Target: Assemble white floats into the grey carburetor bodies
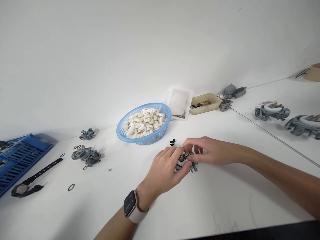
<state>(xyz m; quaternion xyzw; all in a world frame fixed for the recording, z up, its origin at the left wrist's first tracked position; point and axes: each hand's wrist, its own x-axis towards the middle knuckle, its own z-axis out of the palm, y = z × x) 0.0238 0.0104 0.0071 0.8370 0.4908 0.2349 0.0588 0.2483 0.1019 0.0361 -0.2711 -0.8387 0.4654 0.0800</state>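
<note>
Both my hands meet over a small grey metal carburetor body resting on the white table. My left hand, with a smartwatch on the wrist, curls its fingers around the part's left side. My right hand pinches the part's top with thumb and fingers; a white piece shows between the fingers. A few small black rings lie just behind the hands.
A blue basket of white curved pieces stands behind. Beside it are a clear tray and a beige tray. Grey carburetor bodies lie left, more at right. A blue crate and black wristwatch are far left.
</note>
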